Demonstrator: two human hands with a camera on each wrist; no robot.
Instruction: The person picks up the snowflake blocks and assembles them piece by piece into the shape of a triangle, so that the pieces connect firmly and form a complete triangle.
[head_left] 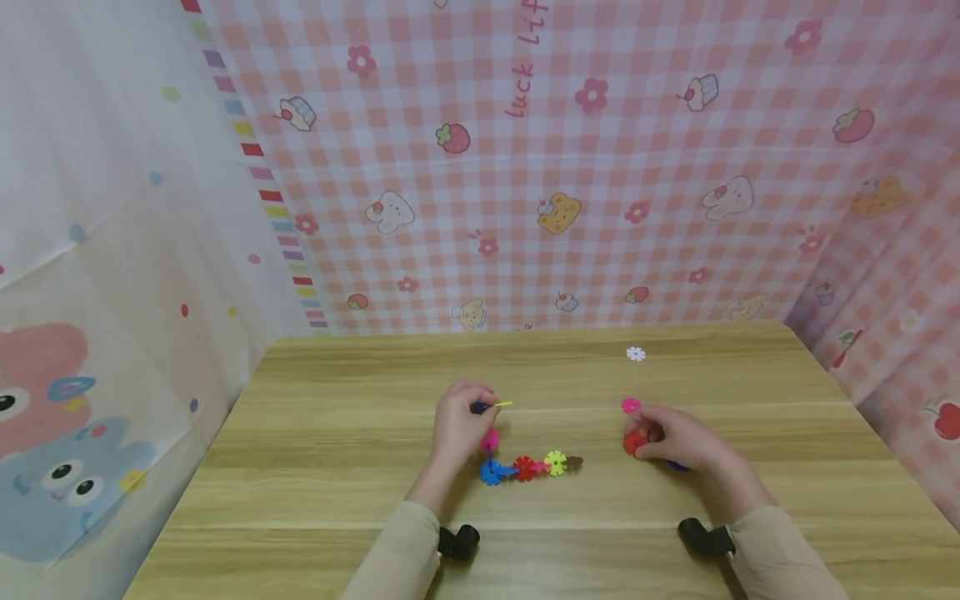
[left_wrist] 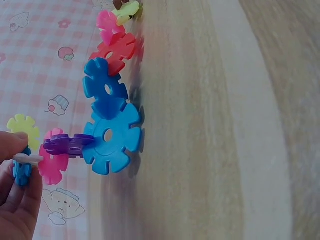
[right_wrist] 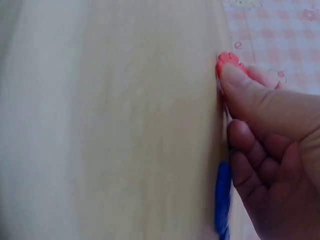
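Left hand [head_left: 457, 425] pinches the top of the snowflake-disc chain [head_left: 525, 467], mid-bench toward the near edge. Right hand [head_left: 675, 437] pinches a red disc [head_left: 633, 443]. Risk: slotted joints may separate if twisted.

The person wears a top with long beige sleeves, one on the left arm [head_left: 401, 554] and one on the right arm [head_left: 780, 554]. Each sleeve ends at the wrist. A small black device sits at each wrist, left [head_left: 458, 542] and right [head_left: 702, 537]. Both hands are bare, without rings.
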